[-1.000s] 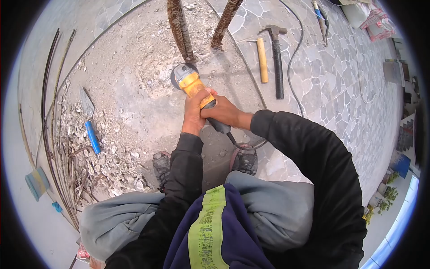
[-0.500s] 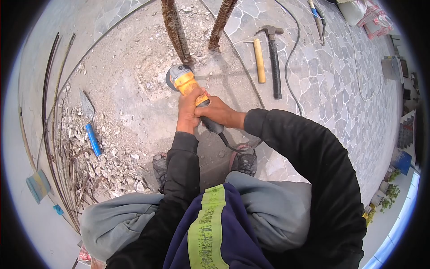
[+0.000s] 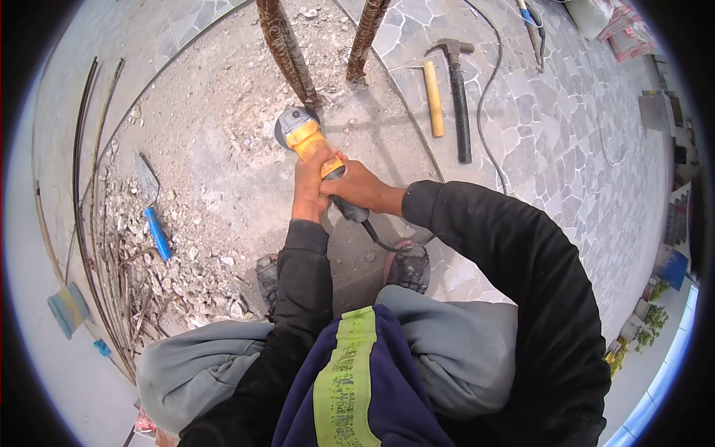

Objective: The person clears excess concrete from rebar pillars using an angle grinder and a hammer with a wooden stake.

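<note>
**Rust, grit and yellow plastic**

The grinder has a glossy yellow plastic body and a dull grey metal guard. The rebar is rough, rust-scaled steel. The concrete floor looks gritty and crumbled, the paving smoother stone. The wooden handle is pale and matt. The sleeves are matt black cloth.

The floor is a rough patch of bare concrete ringed by irregular stone paving. Two rusty bars stand up out of the concrete. On the paving lie a hammer, a wooden-handled tool just beside it and a black cable. At the concrete's left edge lie a blue-handled trowel, loose rubble and long bent rods.
</note>
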The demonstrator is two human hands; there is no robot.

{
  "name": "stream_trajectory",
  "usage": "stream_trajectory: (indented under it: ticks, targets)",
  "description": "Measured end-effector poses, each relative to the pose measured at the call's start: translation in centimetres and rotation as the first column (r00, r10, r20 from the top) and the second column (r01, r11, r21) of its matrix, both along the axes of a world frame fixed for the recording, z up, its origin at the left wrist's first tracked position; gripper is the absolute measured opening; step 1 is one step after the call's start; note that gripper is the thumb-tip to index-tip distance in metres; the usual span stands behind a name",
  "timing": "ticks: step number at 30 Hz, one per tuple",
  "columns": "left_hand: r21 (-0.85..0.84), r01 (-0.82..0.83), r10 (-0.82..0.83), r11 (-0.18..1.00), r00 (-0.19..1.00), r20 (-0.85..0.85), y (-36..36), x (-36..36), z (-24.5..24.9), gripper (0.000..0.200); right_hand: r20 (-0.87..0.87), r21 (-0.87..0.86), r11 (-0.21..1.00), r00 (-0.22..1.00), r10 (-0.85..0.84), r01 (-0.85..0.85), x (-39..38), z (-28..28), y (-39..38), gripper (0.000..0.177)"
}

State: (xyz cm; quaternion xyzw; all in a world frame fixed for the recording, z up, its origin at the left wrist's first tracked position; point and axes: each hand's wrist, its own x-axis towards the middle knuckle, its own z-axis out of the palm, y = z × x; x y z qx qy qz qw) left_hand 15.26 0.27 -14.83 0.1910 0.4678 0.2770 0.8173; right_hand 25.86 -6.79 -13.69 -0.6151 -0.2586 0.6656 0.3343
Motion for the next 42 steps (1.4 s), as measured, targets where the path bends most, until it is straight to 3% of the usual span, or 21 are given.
stream_trajectory:
  ticks: [4,11,16,22,32,35,42]
  targets:
    - [0.005,0.007,-0.007,1.000,1.000,0.027,-0.1,-0.2,-0.3,0.022,0.068,0.038,0.999,0.997,-0.028,0.026,-0.4,-0.2,-0.2,0.057]
    - [0.016,0.004,-0.004,1.000,1.000,0.023,-0.2,-0.3,-0.3,0.022,0.015,0.028,0.997,0.998,0.068,-0.068,0.2,1.2,0.0,0.054]
    - [0.007,-0.023,0.023,1.000,0.999,0.031,-0.4,-0.2,-0.3,0.022,0.121,0.092,0.995,0.993,0.016,-0.027,-0.1,0.1,-0.3,0.047]
    - [0.029,-0.018,0.017,0.999,0.999,0.029,0.0,-0.2,-0.6,0.021,0.070,0.001,0.998,0.996,0.061,-0.062,0.1,1.2,0.4,0.042]
    - [0.016,-0.036,0.036,0.999,0.999,0.021,-0.2,0.2,-0.1,0.022,0.102,0.014,0.999,0.993,0.051,-0.053,0.5,1.3,0.3,0.036]
    - [0.004,-0.022,0.022,1.000,1.000,0.000,0.0,0.2,-0.1,0.021,0.024,0.003,0.998,0.998,0.058,-0.058,0.6,0.8,0.5,0.045]
    - [-0.013,-0.022,0.022,1.000,1.000,0.014,0.1,0.1,0.1,0.021,0.036,0.024,0.999,0.999,0.021,-0.022,0.2,1.5,0.3,0.037]
